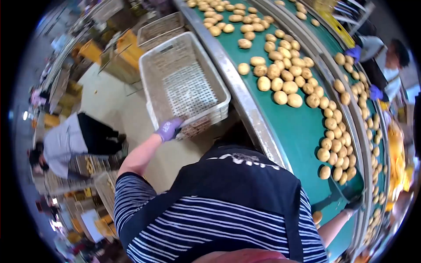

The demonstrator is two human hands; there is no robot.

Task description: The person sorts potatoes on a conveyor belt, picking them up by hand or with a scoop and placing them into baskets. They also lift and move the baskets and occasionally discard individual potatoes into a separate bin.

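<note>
My left hand (pixel 169 129), in a purple glove, grips the near rim of an empty pale plastic crate (pixel 184 83) that sits atop a stack beside the conveyor. My right hand (pixel 354 204), in a dark glove, reaches out low at the right onto the green conveyor belt (pixel 298 127), close to a cluster of potatoes (pixel 335 153); whether it holds one I cannot tell. Many more potatoes (pixel 280 72) lie spread along the belt. My striped shirt and dark apron fill the bottom of the view.
A steel rail (pixel 245 101) edges the belt. Across the belt another person (pixel 381 57) in blue gloves works at a second potato lane. On the floor at left, a person (pixel 70 142) bends over crates. More crates (pixel 160 26) stand behind.
</note>
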